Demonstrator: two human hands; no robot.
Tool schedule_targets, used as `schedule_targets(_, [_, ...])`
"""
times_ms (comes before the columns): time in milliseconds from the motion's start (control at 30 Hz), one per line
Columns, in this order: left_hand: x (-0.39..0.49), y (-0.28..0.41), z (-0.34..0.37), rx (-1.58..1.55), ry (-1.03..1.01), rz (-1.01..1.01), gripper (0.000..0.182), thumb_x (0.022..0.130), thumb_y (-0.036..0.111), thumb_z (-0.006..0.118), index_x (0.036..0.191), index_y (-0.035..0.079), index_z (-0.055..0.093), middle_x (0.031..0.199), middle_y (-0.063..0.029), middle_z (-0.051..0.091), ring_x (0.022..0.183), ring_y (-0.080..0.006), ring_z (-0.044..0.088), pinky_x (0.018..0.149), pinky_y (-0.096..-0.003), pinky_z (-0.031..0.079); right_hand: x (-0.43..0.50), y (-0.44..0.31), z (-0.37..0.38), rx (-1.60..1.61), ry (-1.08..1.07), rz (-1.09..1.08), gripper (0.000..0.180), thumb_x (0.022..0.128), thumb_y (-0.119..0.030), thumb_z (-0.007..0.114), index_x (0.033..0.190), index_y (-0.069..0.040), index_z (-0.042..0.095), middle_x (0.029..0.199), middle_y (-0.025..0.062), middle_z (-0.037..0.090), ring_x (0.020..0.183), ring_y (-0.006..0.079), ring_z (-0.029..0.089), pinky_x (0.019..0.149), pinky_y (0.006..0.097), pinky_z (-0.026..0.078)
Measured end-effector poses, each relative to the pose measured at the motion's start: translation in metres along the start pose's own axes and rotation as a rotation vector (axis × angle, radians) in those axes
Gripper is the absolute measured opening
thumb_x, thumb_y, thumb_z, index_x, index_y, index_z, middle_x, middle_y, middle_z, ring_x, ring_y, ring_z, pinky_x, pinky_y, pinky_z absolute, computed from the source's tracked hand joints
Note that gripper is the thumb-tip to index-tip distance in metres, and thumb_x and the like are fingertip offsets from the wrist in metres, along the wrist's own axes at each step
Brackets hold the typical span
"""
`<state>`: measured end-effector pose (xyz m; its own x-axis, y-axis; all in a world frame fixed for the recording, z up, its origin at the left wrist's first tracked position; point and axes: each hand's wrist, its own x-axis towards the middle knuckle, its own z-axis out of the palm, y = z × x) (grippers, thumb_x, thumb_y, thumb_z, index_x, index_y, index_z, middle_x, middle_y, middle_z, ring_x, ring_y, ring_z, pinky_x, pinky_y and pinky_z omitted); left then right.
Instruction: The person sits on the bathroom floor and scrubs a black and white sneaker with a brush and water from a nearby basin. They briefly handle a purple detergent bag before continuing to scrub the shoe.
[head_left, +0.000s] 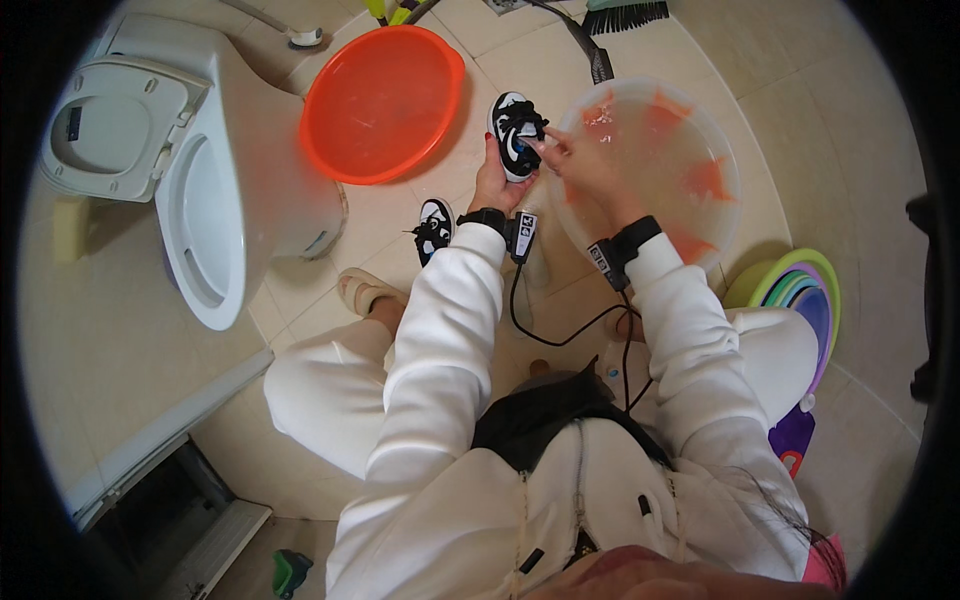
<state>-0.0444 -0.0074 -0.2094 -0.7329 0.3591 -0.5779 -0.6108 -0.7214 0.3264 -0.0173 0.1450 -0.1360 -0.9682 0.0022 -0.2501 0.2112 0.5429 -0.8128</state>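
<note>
A small black-and-white lace-up sneaker is held up by my left hand, which grips it from below and along its left side. At the shoe's right side, the fingers of my right hand are at its opening, pinching something thin and pale that I cannot make out, perhaps the tongue or an insole. The matching sneaker stands on the tiled floor, left of my left wrist. Under and beyond my right hand is a translucent round basin with orange-red marks, seemingly holding cloudy water.
An orange plastic basin lies between the toilet and the shoe. Nested coloured basins lean at the right. A brush with black bristles is at the top. Black cables run from my wrist devices across my lap.
</note>
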Motion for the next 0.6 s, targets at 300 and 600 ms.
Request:
schedule_targets(300, [-0.058,0.022,0.009,-0.060,-0.047,0.087,0.042,0.098,0.047,0.039,0.121,0.015,0.053,0.115,-0.0069,0.061,0.103,-0.0245,0.058,0.086,-0.0461,0.046,-0.055,-0.066,0.006,-0.793,-0.044,-0.547,0.040,0.087,-0.006,0.047,0.125,0.002,0.050,0.078,0.0172,0.060,0.070,0.0342,0.065,0.062,0.0416,0.053])
schedule_targets(600, [-0.155,0.011,0.003,0.133,-0.115,0.170,0.033,0.099,0.039,0.040,0.104,0.009,0.054,0.084,-0.0078,0.063,0.064,-0.0212,0.057,0.049,-0.0317,0.042,-0.095,-0.103,0.000,-0.844,-0.155,-0.716,0.013,0.080,-0.008,0.054,0.087,0.002,0.058,0.075,0.0188,0.066,0.072,0.0331,0.067,0.060,0.0409,0.054])
